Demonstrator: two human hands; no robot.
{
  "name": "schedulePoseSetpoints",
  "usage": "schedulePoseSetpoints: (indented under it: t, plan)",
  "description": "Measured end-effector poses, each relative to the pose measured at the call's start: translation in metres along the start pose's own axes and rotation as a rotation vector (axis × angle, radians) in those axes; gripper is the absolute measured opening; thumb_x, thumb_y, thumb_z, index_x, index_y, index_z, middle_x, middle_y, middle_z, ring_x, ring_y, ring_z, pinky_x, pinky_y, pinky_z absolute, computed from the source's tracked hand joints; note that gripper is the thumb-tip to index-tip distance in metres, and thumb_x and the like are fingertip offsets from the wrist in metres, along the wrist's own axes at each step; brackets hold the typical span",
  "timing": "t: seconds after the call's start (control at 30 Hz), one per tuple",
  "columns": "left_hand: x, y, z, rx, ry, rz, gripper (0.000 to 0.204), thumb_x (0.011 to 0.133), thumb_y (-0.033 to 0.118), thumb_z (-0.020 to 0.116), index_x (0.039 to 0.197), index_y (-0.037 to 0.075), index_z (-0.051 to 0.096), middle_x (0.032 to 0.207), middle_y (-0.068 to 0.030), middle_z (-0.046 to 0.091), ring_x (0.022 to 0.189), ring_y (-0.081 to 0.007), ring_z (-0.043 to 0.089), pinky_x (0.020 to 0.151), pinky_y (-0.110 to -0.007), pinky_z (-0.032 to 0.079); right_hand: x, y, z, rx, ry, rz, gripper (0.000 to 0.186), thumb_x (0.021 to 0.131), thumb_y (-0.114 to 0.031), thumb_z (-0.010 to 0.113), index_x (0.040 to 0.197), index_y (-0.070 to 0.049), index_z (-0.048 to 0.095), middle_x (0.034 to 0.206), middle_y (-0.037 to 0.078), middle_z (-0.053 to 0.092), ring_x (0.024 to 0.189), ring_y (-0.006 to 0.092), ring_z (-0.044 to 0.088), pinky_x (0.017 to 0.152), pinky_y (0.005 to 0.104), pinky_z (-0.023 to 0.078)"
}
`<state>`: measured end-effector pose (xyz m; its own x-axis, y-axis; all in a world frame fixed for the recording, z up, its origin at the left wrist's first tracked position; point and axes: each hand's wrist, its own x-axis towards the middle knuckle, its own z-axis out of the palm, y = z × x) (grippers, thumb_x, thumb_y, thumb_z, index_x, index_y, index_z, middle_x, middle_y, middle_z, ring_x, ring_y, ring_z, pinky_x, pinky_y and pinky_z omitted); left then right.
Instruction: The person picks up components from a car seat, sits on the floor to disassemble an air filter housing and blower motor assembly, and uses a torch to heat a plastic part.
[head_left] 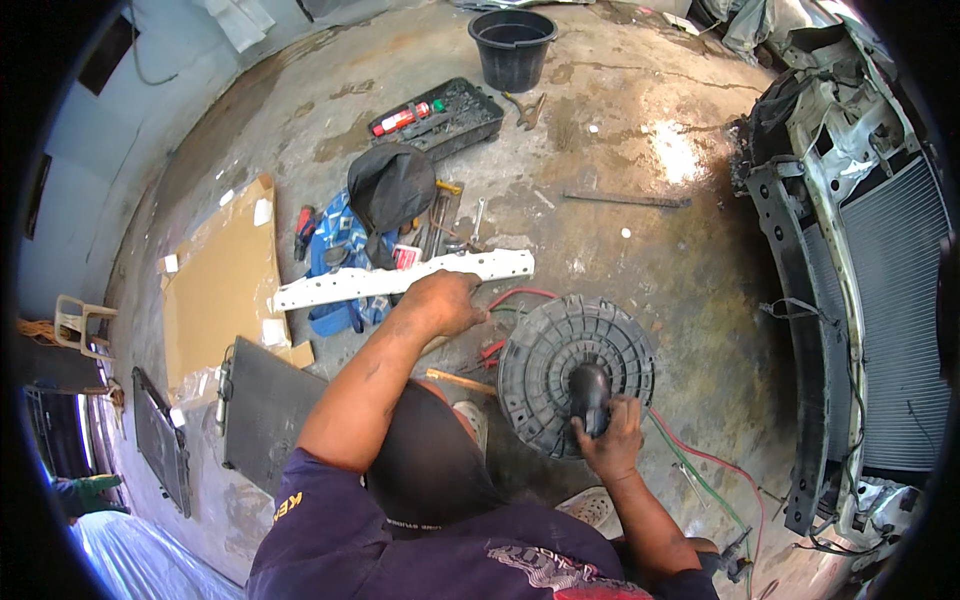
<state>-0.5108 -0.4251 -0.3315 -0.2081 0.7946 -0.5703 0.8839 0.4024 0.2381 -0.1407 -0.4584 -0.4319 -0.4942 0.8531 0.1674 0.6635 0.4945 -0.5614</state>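
Right hand (612, 440): fingers and thumb closed about the near end of a black rounded object (590, 388), exact kind unclear. Risk: slipping or swinging, should the one-ended grip loosen.

Ribbed round disc (530, 362): beneath that object, on the floor; whether the two touch cannot be told. Risk: rocking, if pressed off-centre.

Red cable (522, 291): curved between disc and bar. Risk: snagging, if either part is dragged across it.

Left hand (447, 303): fingers closed on the white perforated bar (385, 281), right of its middle. Risk: the longer left end dipping, the hold being off-centre.

Appearance, near to far. Object: black, smooth, somewhat glossy. Disc: dark grey, concentric rings crossed by radial ribs, dusty. Bar: long, narrow, white, pierced with small holes, dark-speckled; positioned left of and beyond the disc, across blue patterned cloth (340, 232), right end slightly farther.
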Motion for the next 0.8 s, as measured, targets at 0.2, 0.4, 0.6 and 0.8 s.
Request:
schedulePoseSetpoints:
  t: [0.2,0.4,0.6,0.8]
  plan:
    - [0.112,-0.103,0.017,0.110,0.331,0.082,0.054,0.084,0.028,0.075,0.133,0.009,0.061,0.127,-0.0180,0.064,0.120,-0.0365,0.061,0.100,-0.048,0.051,-0.015,-0.005,0.004,-0.073,-0.212,0.154,0.064,0.068,-0.022,0.090,0.114,-0.001,0.051,0.118,0.025,0.052,0.100,0.0456,0.063,0.081,0.0491,0.056]
    - [0.240,-0.140,0.023,0.360,0.441,0.160,0.041,0.088,0.015,0.067,0.128,0.008,0.064,0.136,-0.0163,0.059,0.127,-0.0349,0.057,0.104,-0.046,0.049,-0.002,-0.015,0.005,-0.131,-0.244,0.269,0.093,0.067,-0.021,0.089,0.142,-0.001,0.038,0.122,0.025,0.049,0.106,0.0448,0.061,0.083,0.0501,0.056]
    - [0.319,-0.233,0.014,0.408,0.244,-0.350,0.037,0.094,0.014,0.060,0.131,0.013,0.067,0.141,-0.0131,0.061,0.130,-0.0293,0.060,0.100,-0.045,0.052,0.007,-0.024,0.012,-0.183,-0.356,0.315,0.102,0.067,-0.025,0.087,0.150,-0.002,0.031,0.121,0.025,0.049,0.106,0.0444,0.060,0.083,0.0491,0.056]
    - [0.299,-0.310,-0.048,0.140,0.057,-0.820,0.057,0.087,0.036,0.075,0.135,0.008,0.065,0.143,-0.0091,0.061,0.127,-0.0346,0.062,0.092,-0.049,0.059,0.012,-0.025,0.012,-0.240,-0.416,0.413,0.105,0.066,-0.028,0.087,0.150,-0.003,0.030,0.121,0.025,0.049,0.102,0.0453,0.061,0.079,0.0507,0.058]
